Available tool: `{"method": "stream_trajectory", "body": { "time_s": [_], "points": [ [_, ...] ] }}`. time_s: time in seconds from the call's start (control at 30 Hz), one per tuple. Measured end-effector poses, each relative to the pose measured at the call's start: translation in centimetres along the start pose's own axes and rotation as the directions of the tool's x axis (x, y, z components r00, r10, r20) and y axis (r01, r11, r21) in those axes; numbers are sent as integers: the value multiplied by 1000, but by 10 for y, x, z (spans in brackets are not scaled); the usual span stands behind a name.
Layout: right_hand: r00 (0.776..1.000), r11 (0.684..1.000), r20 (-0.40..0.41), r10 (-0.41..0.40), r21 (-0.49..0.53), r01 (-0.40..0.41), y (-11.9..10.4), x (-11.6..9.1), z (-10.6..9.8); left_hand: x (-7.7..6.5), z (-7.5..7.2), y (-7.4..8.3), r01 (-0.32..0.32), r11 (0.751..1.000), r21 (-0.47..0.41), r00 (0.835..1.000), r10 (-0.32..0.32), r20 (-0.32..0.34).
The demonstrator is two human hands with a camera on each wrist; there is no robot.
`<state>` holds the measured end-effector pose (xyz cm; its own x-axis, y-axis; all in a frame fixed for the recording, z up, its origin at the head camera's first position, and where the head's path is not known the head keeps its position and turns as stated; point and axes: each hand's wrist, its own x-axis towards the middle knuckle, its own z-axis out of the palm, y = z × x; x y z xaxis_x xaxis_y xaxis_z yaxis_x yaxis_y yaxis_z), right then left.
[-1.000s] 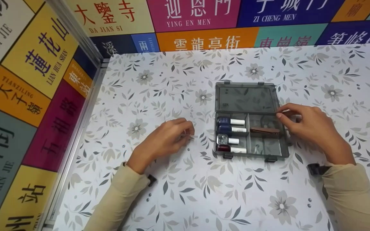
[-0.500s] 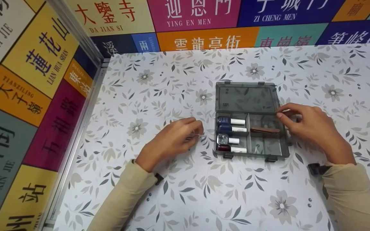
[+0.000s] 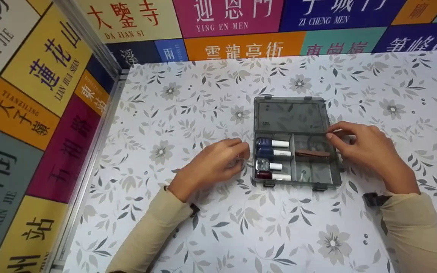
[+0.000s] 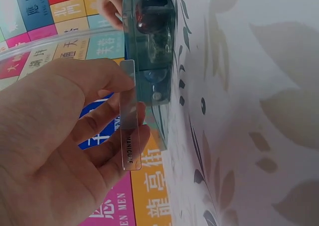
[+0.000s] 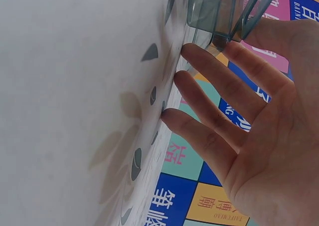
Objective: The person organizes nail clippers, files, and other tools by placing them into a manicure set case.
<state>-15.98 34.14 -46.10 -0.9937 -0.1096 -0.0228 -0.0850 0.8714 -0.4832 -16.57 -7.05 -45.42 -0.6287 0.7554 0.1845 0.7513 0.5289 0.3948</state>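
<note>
My left hand (image 3: 218, 161) is just left of an open grey see-through plastic organizer box (image 3: 311, 184). It pinches a thin clear nail file (image 4: 129, 116), marked with dark letters, between thumb and fingers. At the box's right side, near the hinge, my right hand (image 3: 370, 151) pinches the edge with thumb and index finger; its other fingers extend down to the table (image 5: 84, 106). Several nail polish bottles (image 3: 264, 152) with white caps lie in the left compartments, two dark blue, one glittery and one dark red. A brown strip-like tool (image 3: 312, 154) lies in the right part.
The box lid (image 3: 292, 115) is folded back flat toward the far side. White leaf-patterned covering spreads over the table. Colourful sign-printed walls (image 3: 241, 45) border it at the back and left. Dark straps (image 3: 374, 200) sit at both wrists.
My left hand has moved right with the nail file, up close to the box's left side. The right hand and the box have stayed in place.
</note>
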Motion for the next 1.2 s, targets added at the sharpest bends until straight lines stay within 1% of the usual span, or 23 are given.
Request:
{"method": "stream_trajectory", "body": {
  "time_s": [0.17,0.4,0.57,0.87,0.97,1.2],
  "points": [
    [1000,1000,0,0,4,0,1,0,1,4,-1,3,3,1000,18,1000,-3,11],
    [1000,1000,9,5,5,-5,-1,0,-1,6,-4,5,6,1000,14,1000,-6,5],
    [1000,1000,17,9,6,-9,-1,0,-2,10,-4,8,12,1000,7,1000,-12,22],
    [1000,1000,13,10,20,-10,-3,-2,-2,22,-2,18,-14,999,-37,1000,15,22],
    [1000,1000,11,7,26,-7,-3,-2,-2,26,0,20,-18,999,-46,999,20,34],
    [1000,1000,7,4,1,-4,-2,-2,-2,36,4,25,-42,998,-56,997,46,68]
  ]
}}
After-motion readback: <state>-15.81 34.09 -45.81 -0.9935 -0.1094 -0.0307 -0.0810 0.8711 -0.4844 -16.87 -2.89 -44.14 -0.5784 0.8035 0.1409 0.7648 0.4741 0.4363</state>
